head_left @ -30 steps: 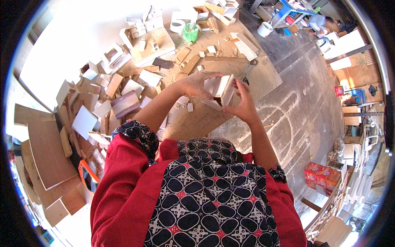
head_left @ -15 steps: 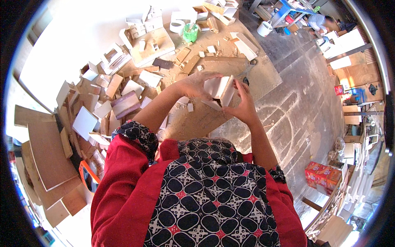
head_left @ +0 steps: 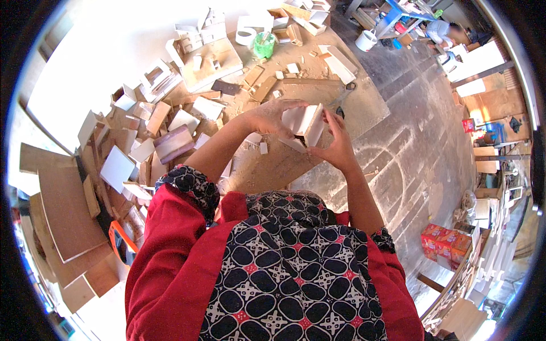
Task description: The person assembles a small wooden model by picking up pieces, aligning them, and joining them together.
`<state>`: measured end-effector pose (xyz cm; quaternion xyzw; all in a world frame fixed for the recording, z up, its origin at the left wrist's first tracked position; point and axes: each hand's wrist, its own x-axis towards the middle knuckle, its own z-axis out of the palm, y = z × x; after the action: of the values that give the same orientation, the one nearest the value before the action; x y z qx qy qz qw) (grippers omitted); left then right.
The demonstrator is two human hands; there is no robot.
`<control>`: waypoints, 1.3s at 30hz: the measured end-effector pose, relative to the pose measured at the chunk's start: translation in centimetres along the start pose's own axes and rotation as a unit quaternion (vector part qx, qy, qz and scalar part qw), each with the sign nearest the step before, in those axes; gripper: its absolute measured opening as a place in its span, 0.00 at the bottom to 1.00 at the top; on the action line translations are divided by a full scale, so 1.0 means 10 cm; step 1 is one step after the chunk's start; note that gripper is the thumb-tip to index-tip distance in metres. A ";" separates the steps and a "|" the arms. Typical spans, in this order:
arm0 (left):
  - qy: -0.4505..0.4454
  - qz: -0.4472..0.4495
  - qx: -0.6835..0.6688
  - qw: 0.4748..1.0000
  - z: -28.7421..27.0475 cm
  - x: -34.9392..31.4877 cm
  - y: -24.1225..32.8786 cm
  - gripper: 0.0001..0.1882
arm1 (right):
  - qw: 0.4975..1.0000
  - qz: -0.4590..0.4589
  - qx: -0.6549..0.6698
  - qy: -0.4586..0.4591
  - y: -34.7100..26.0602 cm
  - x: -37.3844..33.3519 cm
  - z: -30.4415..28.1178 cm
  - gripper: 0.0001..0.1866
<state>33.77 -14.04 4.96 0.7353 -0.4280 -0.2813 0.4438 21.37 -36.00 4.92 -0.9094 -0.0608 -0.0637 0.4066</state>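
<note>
Between my two hands, above the near edge of the work table (head_left: 364,105), is a small white board piece (head_left: 312,126) with bare wood-coloured edges, made of panels set at an angle. My left hand (head_left: 272,118) grips its left side, thumb low and fingers along the top. On the right side, my right hand (head_left: 338,142) holds it with thumb below and fingers raised against the panel. A dark gap shows at its lower middle. Small white offcuts (head_left: 263,148) lie on the table just left of the piece.
Heaped board offcuts (head_left: 173,143) cover the table's left side. Farther back are a green plastic container (head_left: 263,45), a roll of white tape (head_left: 245,37) and a larger board assembly (head_left: 210,63). An orange-framed saw (head_left: 121,241) is at lower left. Another person (head_left: 446,31) sits far right, beyond a white bucket (head_left: 365,40).
</note>
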 end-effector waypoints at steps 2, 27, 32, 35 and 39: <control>-0.002 0.002 0.004 1.000 -0.02 -0.01 0.04 0.48 | 1.000 0.000 0.005 0.000 -0.01 0.00 0.00 0.56; 0.031 0.080 -0.054 0.995 0.05 0.08 -0.21 0.49 | 0.998 0.056 0.023 -0.028 0.07 0.01 0.03 0.60; 0.023 0.054 -0.059 0.997 0.07 0.09 -0.25 0.50 | 0.998 0.050 0.014 -0.023 0.04 0.00 0.02 0.58; 0.008 0.042 -0.048 0.998 0.07 0.12 -0.30 0.50 | 0.999 0.044 0.014 -0.021 0.03 0.00 0.02 0.58; 0.013 0.038 -0.041 0.998 0.07 0.12 -0.34 0.49 | 0.999 0.036 0.010 -0.015 0.05 -0.01 0.03 0.58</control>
<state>35.07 -14.60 1.53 0.7033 -0.4375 -0.2722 0.4898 21.41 -36.09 4.37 -0.9076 -0.0350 -0.0349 0.4170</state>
